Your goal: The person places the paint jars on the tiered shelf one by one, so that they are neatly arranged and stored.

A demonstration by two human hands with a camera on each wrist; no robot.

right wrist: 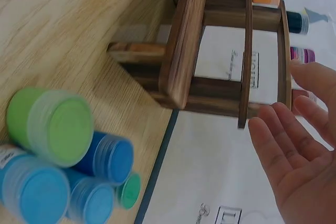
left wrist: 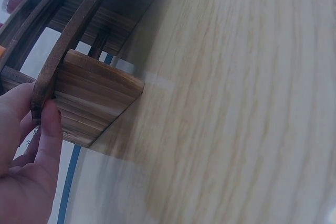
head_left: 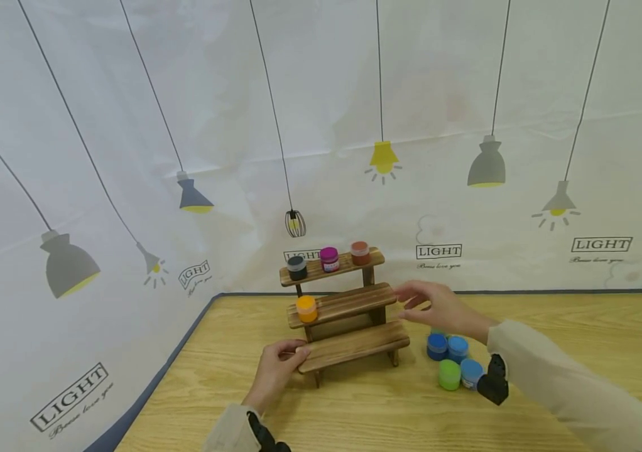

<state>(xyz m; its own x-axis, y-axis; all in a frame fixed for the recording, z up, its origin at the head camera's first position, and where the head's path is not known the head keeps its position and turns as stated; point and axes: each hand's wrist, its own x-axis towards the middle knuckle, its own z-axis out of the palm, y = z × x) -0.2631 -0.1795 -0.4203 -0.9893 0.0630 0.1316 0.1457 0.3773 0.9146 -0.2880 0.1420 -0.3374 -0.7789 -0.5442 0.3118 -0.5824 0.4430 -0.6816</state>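
A three-tier wooden stand [head_left: 355,346] stands on the table, its steps rising toward the wall. My left hand [head_left: 276,367] pinches the left end of its lowest step between thumb and fingers, as the left wrist view also shows. By the right end of the middle step is my right hand [head_left: 436,307], fingers loosely extended and holding nothing. The top step carries a black paint jar [head_left: 297,269], a magenta jar [head_left: 329,260] and a rust-orange jar [head_left: 360,253]. An orange-yellow jar [head_left: 306,309] sits at the left of the middle step.
Right of the stand, below my right forearm, several jars cluster: a light green jar [head_left: 449,375], a dark blue jar [head_left: 436,346], lighter blue jars [head_left: 472,375] and a teal-green jar [right wrist: 129,190]. A lamp-printed white sheet [head_left: 321,125] hangs behind the table [head_left: 366,414].
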